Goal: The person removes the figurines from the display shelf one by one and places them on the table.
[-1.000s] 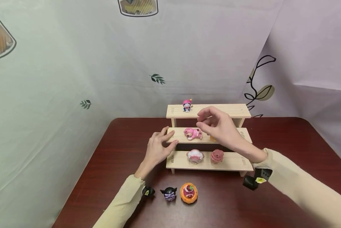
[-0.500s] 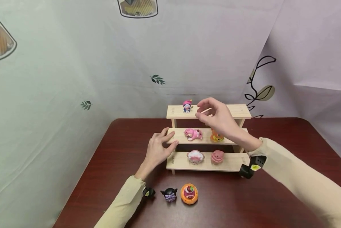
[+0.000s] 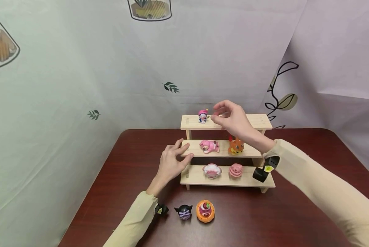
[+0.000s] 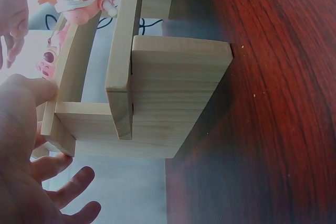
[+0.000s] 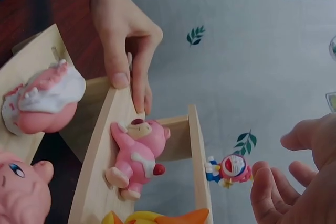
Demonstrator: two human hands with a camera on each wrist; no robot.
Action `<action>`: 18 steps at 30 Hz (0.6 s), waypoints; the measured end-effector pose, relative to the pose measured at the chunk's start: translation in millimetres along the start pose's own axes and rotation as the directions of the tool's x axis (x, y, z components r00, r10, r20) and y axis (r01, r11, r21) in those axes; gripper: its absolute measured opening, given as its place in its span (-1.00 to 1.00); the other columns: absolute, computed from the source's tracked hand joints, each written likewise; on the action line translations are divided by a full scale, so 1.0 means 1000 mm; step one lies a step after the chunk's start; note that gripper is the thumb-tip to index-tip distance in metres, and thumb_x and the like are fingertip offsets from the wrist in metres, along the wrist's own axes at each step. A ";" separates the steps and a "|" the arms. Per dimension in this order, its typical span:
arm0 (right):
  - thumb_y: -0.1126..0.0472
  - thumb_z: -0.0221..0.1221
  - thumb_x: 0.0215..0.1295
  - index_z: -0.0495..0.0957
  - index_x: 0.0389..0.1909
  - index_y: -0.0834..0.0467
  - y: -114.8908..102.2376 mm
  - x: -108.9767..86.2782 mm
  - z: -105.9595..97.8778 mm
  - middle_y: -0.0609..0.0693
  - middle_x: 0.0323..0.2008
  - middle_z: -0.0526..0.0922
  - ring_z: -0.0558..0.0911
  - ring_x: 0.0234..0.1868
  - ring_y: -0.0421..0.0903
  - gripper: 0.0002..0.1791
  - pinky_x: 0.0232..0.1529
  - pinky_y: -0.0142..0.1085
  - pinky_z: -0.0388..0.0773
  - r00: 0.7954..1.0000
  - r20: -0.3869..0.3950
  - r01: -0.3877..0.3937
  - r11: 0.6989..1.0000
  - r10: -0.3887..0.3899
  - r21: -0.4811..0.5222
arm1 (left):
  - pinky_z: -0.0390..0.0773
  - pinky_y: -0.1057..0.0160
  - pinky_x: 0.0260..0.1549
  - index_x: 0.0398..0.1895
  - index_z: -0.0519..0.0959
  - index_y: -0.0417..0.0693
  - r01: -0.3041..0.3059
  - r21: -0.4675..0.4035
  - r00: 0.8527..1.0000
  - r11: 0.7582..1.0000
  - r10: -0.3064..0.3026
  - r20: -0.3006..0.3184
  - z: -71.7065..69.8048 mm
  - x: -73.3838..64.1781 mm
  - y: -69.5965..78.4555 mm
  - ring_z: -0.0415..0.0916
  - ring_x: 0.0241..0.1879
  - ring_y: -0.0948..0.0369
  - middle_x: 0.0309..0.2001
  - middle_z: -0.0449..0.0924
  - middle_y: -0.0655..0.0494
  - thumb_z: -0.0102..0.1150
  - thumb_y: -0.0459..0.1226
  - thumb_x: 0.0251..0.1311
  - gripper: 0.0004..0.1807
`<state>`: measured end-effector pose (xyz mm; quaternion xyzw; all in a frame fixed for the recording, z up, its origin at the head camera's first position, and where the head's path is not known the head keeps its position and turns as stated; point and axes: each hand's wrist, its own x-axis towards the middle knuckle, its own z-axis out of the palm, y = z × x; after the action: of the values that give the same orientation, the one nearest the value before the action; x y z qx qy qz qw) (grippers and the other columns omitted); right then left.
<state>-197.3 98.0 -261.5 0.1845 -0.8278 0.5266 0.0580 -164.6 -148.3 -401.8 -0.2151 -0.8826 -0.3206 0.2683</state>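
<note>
My left hand (image 3: 172, 163) grips the left end of a three-step wooden display stand (image 3: 195, 151). In the left wrist view its thumb lies on the middle shelf's edge, while the other fingers reach around the end. Beside a small blue figurine with a pink hat (image 3: 203, 116) on the top shelf is my right hand (image 3: 236, 120). Its fingers are loosely bent, thumb apart, holding nothing. Whether a fingertip touches the figurine (image 5: 233, 167) cannot be told. A pink bear figurine (image 3: 209, 146) lies on the middle shelf, with an orange figurine (image 3: 235, 147) to its right, below the right forearm.
On the bottom shelf sit a white-and-pink figurine (image 3: 212, 171) and a pink swirled figurine (image 3: 235, 170). Before the stand, a black-and-purple figurine (image 3: 183, 212) and an orange round figurine (image 3: 205, 211) rest on the dark red table (image 3: 240, 219). A patterned cloth (image 3: 135, 68) hangs behind.
My right hand has moved up and slightly left, towards the top shelf's figurine, uncovering the orange figurine. The left hand keeps its grip on the stand.
</note>
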 end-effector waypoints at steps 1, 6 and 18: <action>0.27 0.25 0.34 0.51 0.08 0.26 0.001 0.001 0.000 0.19 -0.09 0.64 0.64 -0.18 0.06 -0.67 -0.31 -0.19 0.61 1.000 0.003 -0.006 1.000 0.006 -0.005 | 0.50 -0.21 -0.18 0.05 0.72 -0.13 0.001 0.001 1.000 1.000 -0.001 0.001 0.000 0.000 0.000 0.54 -0.06 -0.22 0.20 0.55 -0.19 0.42 -0.09 0.11 -0.53; 0.26 0.25 0.35 0.50 0.10 0.25 0.004 0.008 0.000 0.19 -0.06 0.62 0.63 -0.16 0.04 -0.66 -0.26 -0.11 0.61 0.999 0.025 -0.033 0.999 0.033 -0.019 | 0.51 -0.20 -0.20 0.06 0.72 -0.13 -0.001 0.002 1.000 1.000 0.001 0.003 -0.001 -0.001 0.001 0.54 -0.06 -0.21 0.20 0.56 -0.17 0.41 -0.09 0.11 -0.53; 0.24 0.27 0.33 0.46 0.12 0.29 0.013 0.023 0.005 0.23 -0.06 0.59 0.61 -0.13 0.07 -0.60 -0.21 -0.09 0.62 0.993 0.071 -0.094 0.995 0.097 -0.044 | 0.50 -0.22 -0.18 0.05 0.72 -0.14 -0.009 0.009 1.000 1.000 0.009 0.002 0.000 -0.001 -0.001 0.54 -0.06 -0.23 0.20 0.56 -0.19 0.41 -0.09 0.12 -0.54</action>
<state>-222.8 93.0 -267.7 0.1626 -0.8479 0.5046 0.0060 -164.9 -149.3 -403.0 -0.2180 -0.8834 -0.3151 0.2698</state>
